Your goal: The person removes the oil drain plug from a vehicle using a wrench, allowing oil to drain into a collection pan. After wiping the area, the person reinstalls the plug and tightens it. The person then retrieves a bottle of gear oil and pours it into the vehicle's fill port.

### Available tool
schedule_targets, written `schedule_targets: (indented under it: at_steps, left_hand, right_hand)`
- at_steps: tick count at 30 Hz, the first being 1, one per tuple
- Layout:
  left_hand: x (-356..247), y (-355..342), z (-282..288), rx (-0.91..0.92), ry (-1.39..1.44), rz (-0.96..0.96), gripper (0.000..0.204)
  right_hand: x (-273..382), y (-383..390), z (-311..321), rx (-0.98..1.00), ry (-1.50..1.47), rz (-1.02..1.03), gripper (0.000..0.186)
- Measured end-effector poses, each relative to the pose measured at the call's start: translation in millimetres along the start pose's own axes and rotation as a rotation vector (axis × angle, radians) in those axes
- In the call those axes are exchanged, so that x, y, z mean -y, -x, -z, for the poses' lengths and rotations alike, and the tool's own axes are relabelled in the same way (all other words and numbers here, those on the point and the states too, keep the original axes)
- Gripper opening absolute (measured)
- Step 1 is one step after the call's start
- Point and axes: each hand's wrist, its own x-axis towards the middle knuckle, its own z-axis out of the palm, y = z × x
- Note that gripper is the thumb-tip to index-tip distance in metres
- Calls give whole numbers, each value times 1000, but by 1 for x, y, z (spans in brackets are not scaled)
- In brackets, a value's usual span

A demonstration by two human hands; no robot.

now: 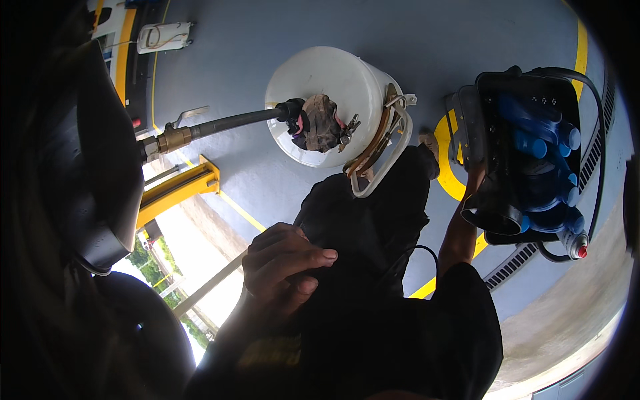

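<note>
At the crate's side, the right hand is half lost beside a black funnel shape, fingers hidden, grip impossible to tell! One deep black crate, carrying at least four blue bottles, one red-tipped can. Left hand above the lap, fingers half curled, nothing held.

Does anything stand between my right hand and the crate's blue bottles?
Yes, in this view: the crate's left wall and a round-mouthed black container lie between the partly hidden right hand and the blue bottles.
</note>
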Motion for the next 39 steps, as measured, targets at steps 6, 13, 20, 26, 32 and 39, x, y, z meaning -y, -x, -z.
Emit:
schedule_targets:
  at_steps: [6, 13, 20, 26, 32, 39]
  left_hand:
    - [-37, -25, 47, 169, 3, 58, 23]
    - [-148, 111, 246, 243, 61, 86, 28]
    - [-260, 400, 477, 255, 108, -116, 32]
    - [-264, 581, 596, 189, 179, -40, 24]
    - [-259, 672, 619, 332, 367, -27, 33]
    - [-304, 665, 618, 11, 652, -87, 49]
  right_hand:
    - [10, 88, 97, -174, -24, 151, 30]
    - [64, 384, 331, 187, -307, 326, 24]
    - [115, 759, 467, 288, -373, 401, 24]
    - [93, 948, 481, 241, -30, 342, 29]
    - [117, 1104, 632, 270, -593, 189, 28]
    - [230, 1160, 687, -18, -1753, 638, 46]
